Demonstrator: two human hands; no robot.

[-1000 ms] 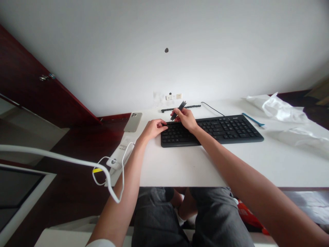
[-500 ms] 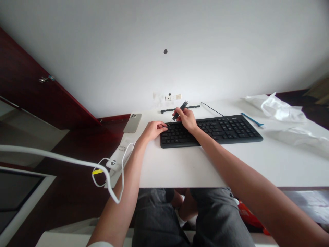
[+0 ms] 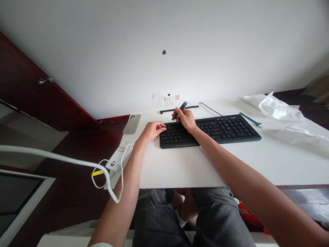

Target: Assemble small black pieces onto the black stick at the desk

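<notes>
From the head view, your right hand (image 3: 187,119) pinches a slim black strip (image 3: 179,110) above the flat black plastic keyboard (image 3: 218,128) — its long axis tilts up toward the wall. Your left hand (image 3: 151,130), fingers curled, touches the keyboard's left end; whether it grips anything is unclear. The white table (image 3: 185,164) lies bare toward its near edge.

- A smartphone (image 3: 132,124) lies face down at the desk's (image 3: 180,164) left corner.
- A white charger cable (image 3: 113,171) loops off the left edge.
- A blue pry tool (image 3: 250,118) lies right of centre.
- Crumpled plastic wrap (image 3: 279,108) sits far right.
- Wall sockets (image 3: 172,97) sit behind.
</notes>
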